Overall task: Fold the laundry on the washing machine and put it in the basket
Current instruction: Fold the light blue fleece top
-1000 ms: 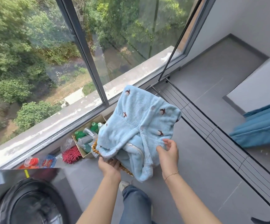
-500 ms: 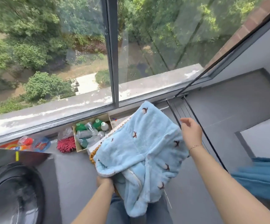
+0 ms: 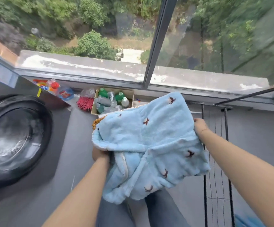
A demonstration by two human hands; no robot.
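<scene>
A person is standing at a large window and looking down at a light blue fleece garment (image 3: 149, 145) that is being held in mid-air in front of the legs, above a grey tiled floor (image 3: 77, 141). The garment is dotted with small dark embroidered motifs and has a pale zip or placket running down its lower part. The left hand (image 3: 100, 154) is gripping a bunched fold at the garment's near left edge, with the fingers mostly hidden under the cloth. The right hand (image 3: 200, 125) is pinching the far right edge, with the fingers curled into the fabric. The two hands are holding the piece well apart, so the upper part is spreading out while the lower part is hanging in loose folds. The fabric looks thick, soft and light; it is likely to sag and slide rather than hold a crease, so taking it by a seam or hem at the corners should give the firmest hold for folding. Just beyond the garment, the woven rim of a basket (image 3: 98, 122) is peeking out, mostly hidden. To the left is the round glass door of a washing machine (image 3: 15, 138). By the window sill sit a cardboard box of bottles (image 3: 113, 100), a red fluffy duster (image 3: 85, 103) and detergent containers (image 3: 54, 88).
</scene>
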